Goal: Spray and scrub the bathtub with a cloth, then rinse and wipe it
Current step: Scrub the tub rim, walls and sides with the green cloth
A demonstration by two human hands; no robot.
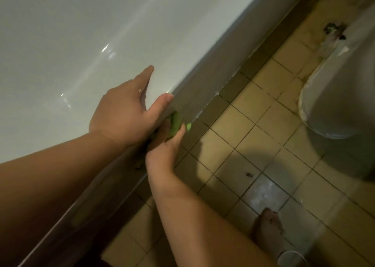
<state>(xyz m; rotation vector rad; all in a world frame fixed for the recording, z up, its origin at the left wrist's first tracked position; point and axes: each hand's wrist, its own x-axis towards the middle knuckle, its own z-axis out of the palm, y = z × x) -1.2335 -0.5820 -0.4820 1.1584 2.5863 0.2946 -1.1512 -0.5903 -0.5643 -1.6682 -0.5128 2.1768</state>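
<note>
bathtub (81, 43): left hand (123, 114) flat on rim
cloth (176, 122): pinched by right hand (164, 147) under the rim
risk: cloth may slip from that thin pinch

No legible txt, labels, brands or nos. on any surface in view.

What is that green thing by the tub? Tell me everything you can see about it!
The green cloth is bright lime and looks soft and bunched up. Only a small part shows; the rest is hidden by the hands. The right hand grips it and holds it against the outer side of the white bathtub, just under the rim. The left hand rests on the rim right above it, thumb near the cloth.
</note>
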